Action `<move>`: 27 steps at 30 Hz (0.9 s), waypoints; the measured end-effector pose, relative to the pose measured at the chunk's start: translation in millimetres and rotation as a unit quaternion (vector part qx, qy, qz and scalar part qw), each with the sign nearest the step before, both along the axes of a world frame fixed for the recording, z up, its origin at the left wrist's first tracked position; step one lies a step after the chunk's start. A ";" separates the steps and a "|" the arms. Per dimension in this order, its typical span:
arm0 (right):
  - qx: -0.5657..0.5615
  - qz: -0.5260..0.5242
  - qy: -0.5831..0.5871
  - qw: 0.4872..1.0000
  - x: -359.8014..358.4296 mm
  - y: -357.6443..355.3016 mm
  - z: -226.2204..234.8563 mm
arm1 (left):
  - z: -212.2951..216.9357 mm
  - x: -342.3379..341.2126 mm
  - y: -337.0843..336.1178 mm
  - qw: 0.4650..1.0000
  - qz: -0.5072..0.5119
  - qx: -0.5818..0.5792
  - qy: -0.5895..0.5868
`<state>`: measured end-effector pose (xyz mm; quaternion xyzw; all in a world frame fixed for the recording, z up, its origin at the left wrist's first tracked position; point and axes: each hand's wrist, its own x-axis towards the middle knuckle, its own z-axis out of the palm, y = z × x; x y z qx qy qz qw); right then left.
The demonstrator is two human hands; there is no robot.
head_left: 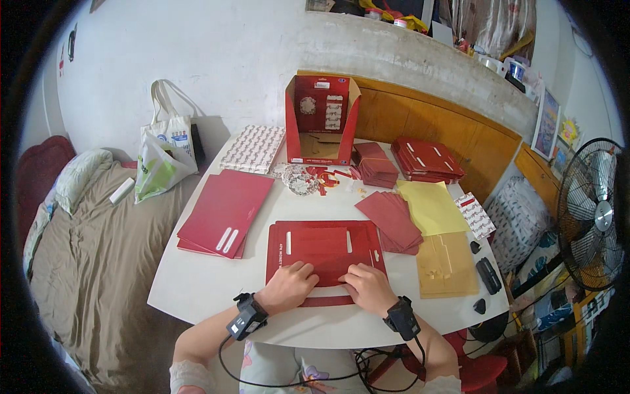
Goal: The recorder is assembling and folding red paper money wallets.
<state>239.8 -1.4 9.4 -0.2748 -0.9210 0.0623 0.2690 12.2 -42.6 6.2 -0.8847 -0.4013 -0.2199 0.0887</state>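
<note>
A dark red cardboard backing card (277, 240) with white slots lies flat on the white table in front of me. On top of it, between the two slots, rests a red paper envelope (318, 246). My left hand (292, 285) has its fingers curled on the envelope's near left corner. At the near right corner my right hand (369, 287) pinches the same envelope between thumb and fingers. Another red edge shows beneath, nearest to me. To the right is a fanned stack of red envelopes (390, 220). A pile of larger red cards (226, 210) lies to the left.
A red display box (319, 159) stands at the back, beside patterned white sheets (252, 150). Silver ornaments (300, 180), banded envelopes (375, 164) and stacked slotted cards (426, 157) lie near it. Yellow sheets (430, 209) are at right; a fan (600, 213) stands beyond. Cables (295, 386) hang from my wrist devices.
</note>
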 end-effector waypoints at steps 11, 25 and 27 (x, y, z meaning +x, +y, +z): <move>-0.034 -0.025 0.014 0.999 -3.3 9.7 -6.3 | 1.8 0.9 5.1 0.999 0.017 -0.033 -0.026; -0.214 -0.078 0.085 0.970 -6.1 32.5 -15.3 | 11.1 -12.4 29.5 0.931 0.078 -0.313 -0.173; -0.224 -0.090 0.072 0.968 -4.4 34.8 -16.0 | 4.3 -13.9 31.5 0.937 0.105 -0.295 -0.154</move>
